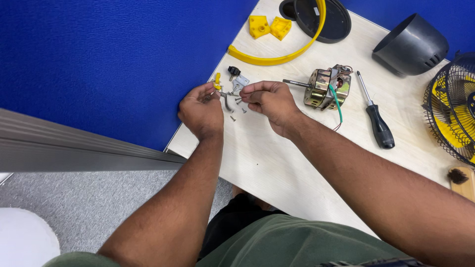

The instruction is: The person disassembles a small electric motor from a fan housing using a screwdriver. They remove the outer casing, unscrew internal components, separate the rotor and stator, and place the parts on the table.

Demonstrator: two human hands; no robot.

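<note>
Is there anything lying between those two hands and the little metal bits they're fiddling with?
Nothing visible. The left hand and right hand already pinch the small metal parts at their fingertips. Loose screws lie on the table just below.

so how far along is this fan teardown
Done: the motor is out on the table, with the black housing and wire grille set aside. In hand: the left hand and right hand pinch small metal parts. Left: loose screws lie unsorted.

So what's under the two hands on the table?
Loose screws and a bent metal piece lie under the left hand and right hand. Anything pinched inside the fingers is hidden.
</note>
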